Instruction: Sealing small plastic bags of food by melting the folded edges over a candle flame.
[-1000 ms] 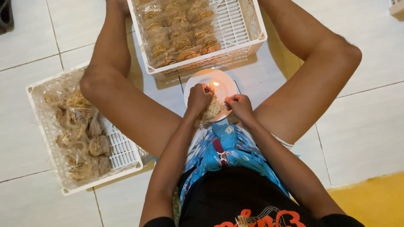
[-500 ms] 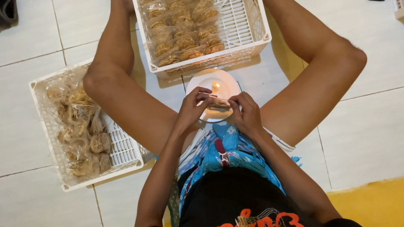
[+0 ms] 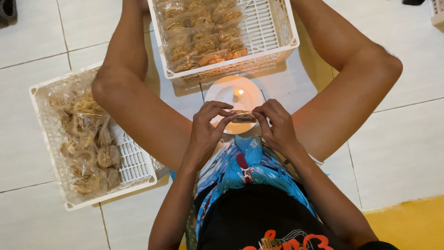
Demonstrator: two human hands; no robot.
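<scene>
I sit on a tiled floor with my knees spread. Between both hands I hold a small clear plastic snack packet (image 3: 241, 116), stretched flat just in front of a lit candle flame (image 3: 237, 92) that stands on a white plate (image 3: 217, 95). My left hand (image 3: 207, 128) pinches the packet's left end. My right hand (image 3: 274, 125) pinches its right end. The packet's contents are mostly hidden by my fingers.
A white plastic basket (image 3: 277, 32) ahead holds neat rows of packed brown snacks (image 3: 203, 37). Another white basket (image 3: 134, 166) at my left holds loose bags of snacks (image 3: 88, 143). My bare legs flank the plate. A yellow mat (image 3: 411, 222) lies at the lower right.
My hands have drawn back from the flame toward my lap and spread a little apart, pulling the packet out flat between them. The view shifted slightly.
</scene>
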